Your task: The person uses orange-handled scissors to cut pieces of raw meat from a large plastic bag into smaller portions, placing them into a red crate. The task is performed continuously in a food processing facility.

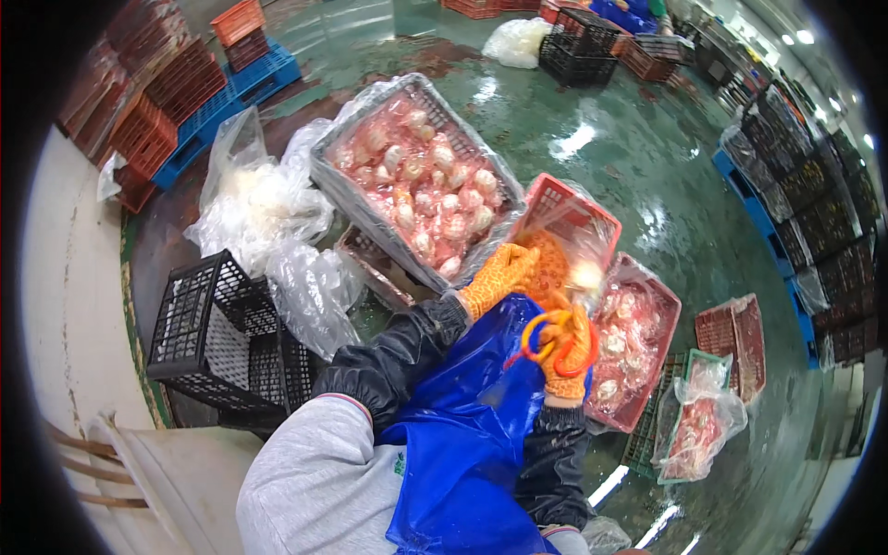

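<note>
While hands (500,279) work, wet floor (647,139), stacked crates (185,80)

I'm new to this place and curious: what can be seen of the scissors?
The scissors have big looped handles, one yellow, one red-orange, smooth and plastic-looking. The right hand, in an orange patterned glove, holds them beside the blue apron, loops toward the wearer. The blades can't be made out.
</note>
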Tool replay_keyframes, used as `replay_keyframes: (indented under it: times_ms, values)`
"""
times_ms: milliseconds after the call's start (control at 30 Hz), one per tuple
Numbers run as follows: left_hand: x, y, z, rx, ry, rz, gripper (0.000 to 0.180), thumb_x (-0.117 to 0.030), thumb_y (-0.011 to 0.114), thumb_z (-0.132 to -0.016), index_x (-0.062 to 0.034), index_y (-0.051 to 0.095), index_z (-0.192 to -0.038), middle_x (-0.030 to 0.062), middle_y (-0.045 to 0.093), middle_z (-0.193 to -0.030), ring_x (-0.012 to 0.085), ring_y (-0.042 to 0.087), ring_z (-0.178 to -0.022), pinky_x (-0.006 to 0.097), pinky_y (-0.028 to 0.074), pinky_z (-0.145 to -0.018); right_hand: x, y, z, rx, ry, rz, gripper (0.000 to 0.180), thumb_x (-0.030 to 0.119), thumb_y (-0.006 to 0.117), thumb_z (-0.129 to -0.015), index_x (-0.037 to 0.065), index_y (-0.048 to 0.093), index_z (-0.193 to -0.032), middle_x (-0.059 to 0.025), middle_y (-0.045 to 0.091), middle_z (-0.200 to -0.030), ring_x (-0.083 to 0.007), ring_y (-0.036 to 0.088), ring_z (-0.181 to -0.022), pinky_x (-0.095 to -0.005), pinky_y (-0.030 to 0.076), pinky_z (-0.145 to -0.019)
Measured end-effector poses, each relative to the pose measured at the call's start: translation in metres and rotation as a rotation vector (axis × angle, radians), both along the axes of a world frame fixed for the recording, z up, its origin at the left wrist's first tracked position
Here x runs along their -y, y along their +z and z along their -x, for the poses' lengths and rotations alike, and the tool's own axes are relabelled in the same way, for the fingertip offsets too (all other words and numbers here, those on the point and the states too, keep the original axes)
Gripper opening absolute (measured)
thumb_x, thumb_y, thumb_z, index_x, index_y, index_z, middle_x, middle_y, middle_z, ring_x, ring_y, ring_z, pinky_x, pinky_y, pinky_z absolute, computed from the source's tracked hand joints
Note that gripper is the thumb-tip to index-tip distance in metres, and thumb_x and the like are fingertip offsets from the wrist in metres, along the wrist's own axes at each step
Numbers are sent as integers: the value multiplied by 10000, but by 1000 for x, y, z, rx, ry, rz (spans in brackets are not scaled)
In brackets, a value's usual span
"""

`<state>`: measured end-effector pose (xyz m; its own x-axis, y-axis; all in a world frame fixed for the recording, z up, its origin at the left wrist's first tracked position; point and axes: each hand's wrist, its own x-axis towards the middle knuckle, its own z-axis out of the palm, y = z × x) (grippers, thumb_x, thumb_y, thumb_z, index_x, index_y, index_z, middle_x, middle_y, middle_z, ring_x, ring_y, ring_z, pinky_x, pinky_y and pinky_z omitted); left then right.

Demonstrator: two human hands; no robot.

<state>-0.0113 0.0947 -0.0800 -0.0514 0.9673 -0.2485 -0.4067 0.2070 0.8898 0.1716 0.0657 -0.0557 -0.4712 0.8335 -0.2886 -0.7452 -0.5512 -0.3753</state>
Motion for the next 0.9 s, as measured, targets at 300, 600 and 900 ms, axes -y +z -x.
replay_keyframes:
  times_ms: [300,600,900]
  values:
    - [-7,-31,108,-1566,142,-69,748,-476,560,-760,34,369,-1274,258,411,-1269,383,382,-1187,419,312,-993,45,5,-26,443,-318,-297,280,123,502,-880,-75,525,-1077,-91,544,-869,-167,524,-746,-267,462,-706]
    - [-51,-22,117,-1897,-308,-89,494,-283,574,-752,-84,479,-1194,204,562,-1094,319,524,-1072,447,427,-872,64,22,-26,382,-316,26,281,163,505,-887,0,546,-1113,-98,538,-848,-147,506,-676,-263,443,-633]
    - [-65,-86,119,-1545,639,-203,410,-339,513,-801,6,608,-1000,271,564,-1025,376,550,-981,426,431,-851,70,17,-15,397,-205,3,297,179,479,-895,16,539,-1135,-112,558,-894,-162,521,-694,-289,450,-662]
